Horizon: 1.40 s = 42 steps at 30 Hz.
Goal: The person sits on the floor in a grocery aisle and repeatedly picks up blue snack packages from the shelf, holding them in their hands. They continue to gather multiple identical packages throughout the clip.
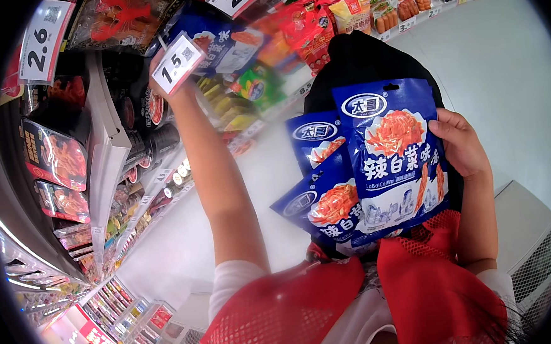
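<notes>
Several blue snack packets (393, 165) with pictures of red shredded food are fanned out in front of my torso. My right hand (458, 139) grips the right edge of the front one, thumb on its face; the others overlap behind and to the left. My left hand (157, 68) is raised to the shelf at upper left, mostly hidden behind a hanging price tag (178, 63). Just beyond the tag is a matching blue packet (230, 44), slightly blurred. Whether my left fingers touch or hold it cannot be seen.
Shelf edges (108, 149) with boxed and tubbed foods run down the left. A packet with a lobster picture (119, 20) hangs at upper left, near another price tag (45, 44). Red and yellow snack bags (312, 32) line the top. A grey mesh-sided unit (530, 232) stands at right.
</notes>
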{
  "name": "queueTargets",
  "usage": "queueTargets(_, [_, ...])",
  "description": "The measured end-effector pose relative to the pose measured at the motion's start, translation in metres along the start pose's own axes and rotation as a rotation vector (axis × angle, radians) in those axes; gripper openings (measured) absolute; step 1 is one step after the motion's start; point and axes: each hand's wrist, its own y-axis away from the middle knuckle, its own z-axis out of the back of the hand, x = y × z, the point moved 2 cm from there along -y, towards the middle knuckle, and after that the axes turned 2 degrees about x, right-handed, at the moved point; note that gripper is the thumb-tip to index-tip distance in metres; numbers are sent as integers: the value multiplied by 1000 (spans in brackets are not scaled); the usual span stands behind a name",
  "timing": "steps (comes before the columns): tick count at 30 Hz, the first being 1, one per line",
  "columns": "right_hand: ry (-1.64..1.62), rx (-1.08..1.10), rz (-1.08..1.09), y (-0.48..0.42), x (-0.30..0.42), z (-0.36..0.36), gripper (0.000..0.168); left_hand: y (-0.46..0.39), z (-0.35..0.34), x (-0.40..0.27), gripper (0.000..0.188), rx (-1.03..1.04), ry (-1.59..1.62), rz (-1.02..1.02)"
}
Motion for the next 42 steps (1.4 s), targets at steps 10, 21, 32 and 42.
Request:
queueTargets(10, [-13,-30,-19,2,-1,-2,23,-24,12,22,27,-10,226,187])
queueTargets(21, [8,-59,-28,4,1,-2,21,-36,13,44,18,196,731,243])
queueTargets(32, [-15,-33,4,4,-2,-5,18,95,29,34,47,-195,-88,321])
queueTargets(42, [31,84,108,18,2,-12,20,214,-81,-127,30,562,-343,370])
